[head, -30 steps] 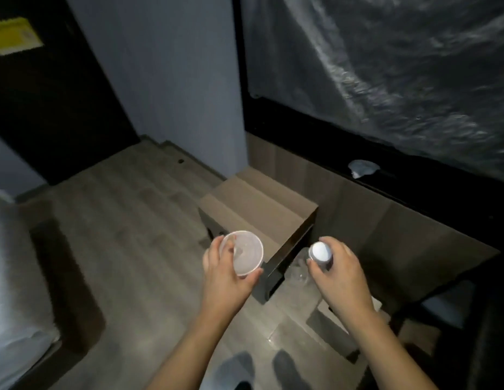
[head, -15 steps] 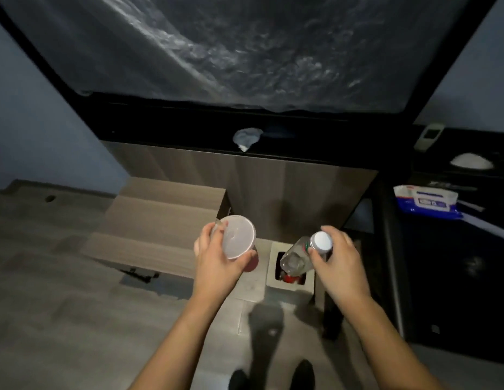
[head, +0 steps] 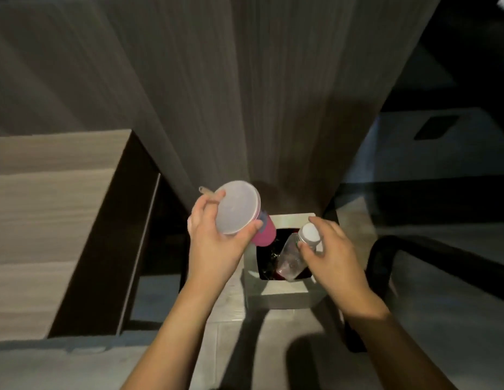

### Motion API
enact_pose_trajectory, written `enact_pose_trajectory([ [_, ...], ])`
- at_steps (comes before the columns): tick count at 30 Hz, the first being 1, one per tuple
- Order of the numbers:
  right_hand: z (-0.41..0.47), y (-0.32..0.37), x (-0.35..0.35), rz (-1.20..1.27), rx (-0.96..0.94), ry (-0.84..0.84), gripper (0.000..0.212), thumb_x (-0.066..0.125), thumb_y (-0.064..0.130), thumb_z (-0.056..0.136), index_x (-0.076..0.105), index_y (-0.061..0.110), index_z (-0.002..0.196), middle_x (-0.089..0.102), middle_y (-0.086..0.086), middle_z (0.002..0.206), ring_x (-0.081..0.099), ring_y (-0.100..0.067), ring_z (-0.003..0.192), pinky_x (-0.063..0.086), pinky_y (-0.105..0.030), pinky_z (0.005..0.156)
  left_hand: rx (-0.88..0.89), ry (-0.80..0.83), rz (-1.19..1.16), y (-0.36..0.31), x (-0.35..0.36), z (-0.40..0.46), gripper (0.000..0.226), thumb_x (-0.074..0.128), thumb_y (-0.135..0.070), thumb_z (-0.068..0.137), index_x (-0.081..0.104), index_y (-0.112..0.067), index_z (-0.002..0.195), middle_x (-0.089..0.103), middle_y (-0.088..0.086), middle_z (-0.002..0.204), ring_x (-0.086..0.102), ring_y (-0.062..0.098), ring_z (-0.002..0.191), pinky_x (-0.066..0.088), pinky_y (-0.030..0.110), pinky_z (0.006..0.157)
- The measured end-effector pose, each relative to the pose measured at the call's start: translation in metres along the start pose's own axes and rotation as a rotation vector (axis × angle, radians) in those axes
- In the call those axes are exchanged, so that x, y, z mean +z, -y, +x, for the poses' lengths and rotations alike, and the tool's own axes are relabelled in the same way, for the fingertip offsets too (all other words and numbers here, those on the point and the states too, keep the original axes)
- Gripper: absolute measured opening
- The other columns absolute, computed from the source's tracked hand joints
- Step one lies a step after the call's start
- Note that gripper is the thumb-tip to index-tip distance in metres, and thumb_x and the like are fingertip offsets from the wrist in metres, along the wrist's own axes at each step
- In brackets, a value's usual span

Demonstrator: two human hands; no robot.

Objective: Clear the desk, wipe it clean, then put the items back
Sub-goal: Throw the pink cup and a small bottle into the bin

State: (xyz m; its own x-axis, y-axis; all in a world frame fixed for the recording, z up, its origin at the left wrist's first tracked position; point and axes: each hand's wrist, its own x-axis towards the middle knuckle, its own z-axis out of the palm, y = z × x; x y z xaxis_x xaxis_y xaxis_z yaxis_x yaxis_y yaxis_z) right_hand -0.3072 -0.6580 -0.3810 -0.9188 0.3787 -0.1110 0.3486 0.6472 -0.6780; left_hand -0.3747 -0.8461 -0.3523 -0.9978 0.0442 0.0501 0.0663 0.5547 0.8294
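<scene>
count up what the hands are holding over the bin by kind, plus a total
lidded cups: 1, the pink cup in the left hand
plastic bottles: 1, the clear bottle in the right hand
total: 2, both above the bin

I hold both forearms forward, my left hand [head: 214, 246] curled in a grip with thumb up, my right hand [head: 329, 254] pinching with bent fingers.

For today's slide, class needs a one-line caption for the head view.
Left hand holds a lidded pink cup, right hand a clear bottle, above a bin.
</scene>
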Motion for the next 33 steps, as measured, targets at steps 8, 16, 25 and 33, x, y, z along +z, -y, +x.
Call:
enact_pose_trajectory([
  [8, 0.031, -0.089, 0.099, -0.114, -0.143, -0.020, 0.053, 0.068, 0.032, 0.087, 0.050, 0.027, 0.136, 0.055, 0.007, 0.133, 0.052, -0.015, 0.120, 0.045, -0.033, 0.103, 0.209, -0.114, -0.107, 0.094, 0.077, 0.030, 0.071, 0.081, -0.050, 0.068, 0.051, -0.030, 0.129, 0.040, -0.015, 0.133, 0.038, 0.010, 0.127, 0.040, 0.030, 0.102],
  [16, 0.055, -0.096, 0.112, -0.356, -0.093, 0.079, 0.052, 0.061, 0.036, 0.088, 0.047, 0.027, 0.137, 0.057, 0.004, 0.133, 0.051, -0.023, 0.120, 0.032, -0.037, 0.107, 0.196, -0.049, -0.117, 0.109, 0.079, 0.040, 0.071, 0.080, -0.053, 0.066, 0.053, -0.031, 0.128, 0.043, -0.017, 0.131, 0.040, 0.009, 0.127, 0.043, 0.033, 0.103],
  [25, 0.062, -0.107, 0.098, -0.363, -0.093, 0.100, 0.047, 0.059, 0.033, 0.092, 0.046, 0.028, 0.137, 0.051, 0.005, 0.135, 0.049, -0.017, 0.123, 0.037, -0.037, 0.108, 0.160, 0.079, -0.072, 0.114, 0.108, 0.049, 0.073, 0.083, -0.047, 0.067, 0.054, -0.028, 0.131, 0.044, -0.013, 0.135, 0.036, 0.010, 0.128, 0.033, 0.024, 0.100],
  [33, 0.080, -0.105, 0.099, -0.428, -0.097, 0.005, 0.038, 0.063, 0.038, 0.083, 0.056, 0.025, 0.118, 0.059, 0.001, 0.115, 0.057, -0.022, 0.104, 0.041, -0.035, 0.092, 0.208, 0.159, 0.102, 0.120, 0.128, 0.042, 0.080, 0.080, -0.053, 0.067, 0.045, -0.038, 0.138, 0.031, -0.015, 0.144, 0.021, 0.010, 0.135, 0.023, 0.021, 0.103],
])
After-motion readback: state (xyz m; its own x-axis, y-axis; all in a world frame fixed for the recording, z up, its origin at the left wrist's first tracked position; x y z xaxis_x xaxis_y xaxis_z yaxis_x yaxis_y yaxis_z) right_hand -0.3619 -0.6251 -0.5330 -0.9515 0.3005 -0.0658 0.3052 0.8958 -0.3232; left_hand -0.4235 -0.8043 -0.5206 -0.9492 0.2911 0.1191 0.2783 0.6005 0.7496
